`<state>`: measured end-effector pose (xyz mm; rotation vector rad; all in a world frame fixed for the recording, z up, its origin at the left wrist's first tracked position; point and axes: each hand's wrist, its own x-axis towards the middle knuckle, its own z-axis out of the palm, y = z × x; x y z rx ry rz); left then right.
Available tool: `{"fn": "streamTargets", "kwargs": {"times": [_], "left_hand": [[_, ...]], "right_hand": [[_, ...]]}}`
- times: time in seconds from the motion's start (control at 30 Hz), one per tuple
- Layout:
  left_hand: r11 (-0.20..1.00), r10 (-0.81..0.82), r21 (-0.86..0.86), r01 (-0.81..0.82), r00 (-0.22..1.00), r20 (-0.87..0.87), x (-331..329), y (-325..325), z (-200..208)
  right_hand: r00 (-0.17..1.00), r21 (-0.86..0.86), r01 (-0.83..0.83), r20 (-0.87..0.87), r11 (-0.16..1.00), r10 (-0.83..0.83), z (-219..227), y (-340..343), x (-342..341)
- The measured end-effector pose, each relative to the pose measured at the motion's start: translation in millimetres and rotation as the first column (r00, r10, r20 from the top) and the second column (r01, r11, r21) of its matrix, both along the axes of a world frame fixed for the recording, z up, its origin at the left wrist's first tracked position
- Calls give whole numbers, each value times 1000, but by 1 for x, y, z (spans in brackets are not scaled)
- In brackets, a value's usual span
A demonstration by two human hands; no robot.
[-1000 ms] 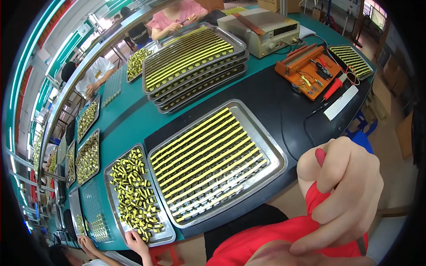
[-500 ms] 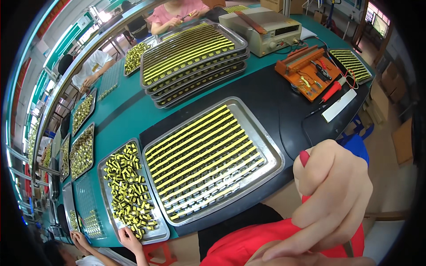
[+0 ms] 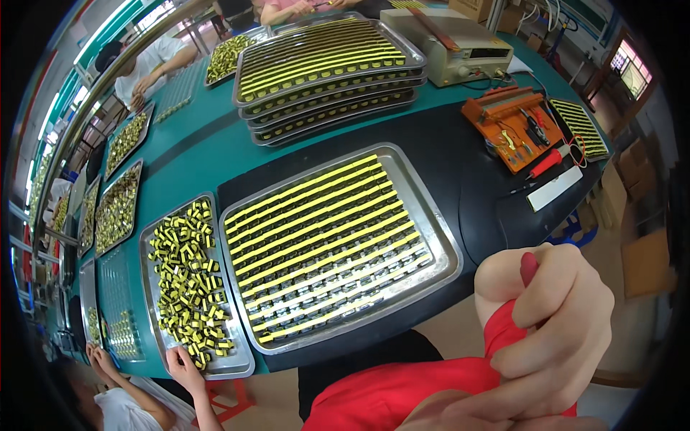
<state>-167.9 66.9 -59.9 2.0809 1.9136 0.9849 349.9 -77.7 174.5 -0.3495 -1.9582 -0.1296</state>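
Note:
My right hand (image 3: 557, 323) is raised close to the camera at the right. Its fingers are curled in, with a small red spot between them, and whatever they hold is hidden. Red cloth shows behind it. At the lower left, my left hand (image 3: 186, 368) is at the near edge of a metal tray (image 3: 241, 365) of loose black-and-yellow parts (image 3: 190, 287). Its fingers are closed, but I cannot make out what is in them. Between the hands lies a larger metal tray (image 3: 447, 251), filled with neat rows of yellow-topped parts (image 3: 323, 230).
Stacked full trays (image 3: 327, 79) stand at the back beside a beige instrument (image 3: 449, 54). An orange tool box (image 3: 514, 129), a red-handled probe (image 3: 550, 161) and a white strip (image 3: 555, 188) lie at right. Co-workers sit along the green table (image 3: 187, 158), one in white (image 3: 133, 406).
The view has shifted, so the trays sit further left and higher. My right hand appears a little further right, still curled. My left hand stays by the same tray edge.

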Motion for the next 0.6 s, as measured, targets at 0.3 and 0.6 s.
{"fn": "streamTargets", "kwargs": {"times": [0.3, 0.6], "left_hand": [[1000, 3, 1, -3, 1000, 8, -1, -4, -2], [999, 32, -35, -31, 999, 29, -7, -5, -2]], "right_hand": [[920, 179, 261, -345, 948, -188, -38, 6, -16], [993, 77, -40, 116, 996, 31, -3, 12, 5]]}}
